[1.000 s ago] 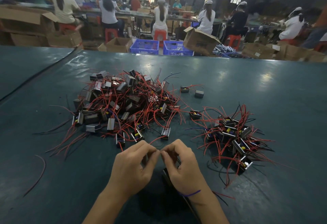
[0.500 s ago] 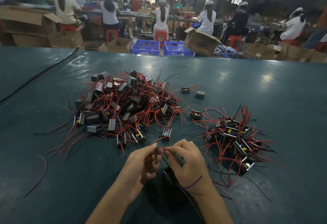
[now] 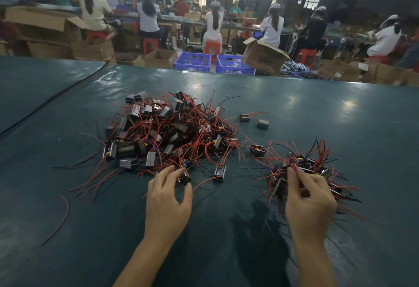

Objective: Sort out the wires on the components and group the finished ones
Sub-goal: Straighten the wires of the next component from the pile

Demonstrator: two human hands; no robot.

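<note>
A person's two bare hands work over a dark teal worktop (image 3: 340, 127) with a smooth, glossy surface that catches the ceiling light. A dark seam (image 3: 56, 96) crosses the sheet on the left.

The left hand (image 3: 169, 198) is spread, its fingers arched over a small boxy component (image 3: 184, 179) at the near fringe of the large pile (image 3: 172, 132); whether it touches cannot be told. The large pile is a tangle of dark metal-sided blocks and thin red leads.

The right hand (image 3: 310, 198) pinches red wires (image 3: 294, 166) between thumb and fingertips at the near edge of the smaller pile (image 3: 303, 162), which lies well apart to the right. A strip of open worktop runs between the two piles, and wider stretches lie beyond the piles and on the near side around both forearms.

Four components sit singly:
- Two (image 3: 244, 117) (image 3: 263, 124) near each other beyond the gap between the piles.
- One (image 3: 257, 150) between the piles.
- One (image 3: 220, 173) just beside the left hand's component.

A single loose red wire (image 3: 61, 218) curves at near left.

Past the worktop's far edge stand two blue crates (image 3: 192, 62) and cardboard boxes (image 3: 263, 57). Behind them, at least six capped workers (image 3: 214, 23) sit at long benches, some on red stools (image 3: 212, 47).
</note>
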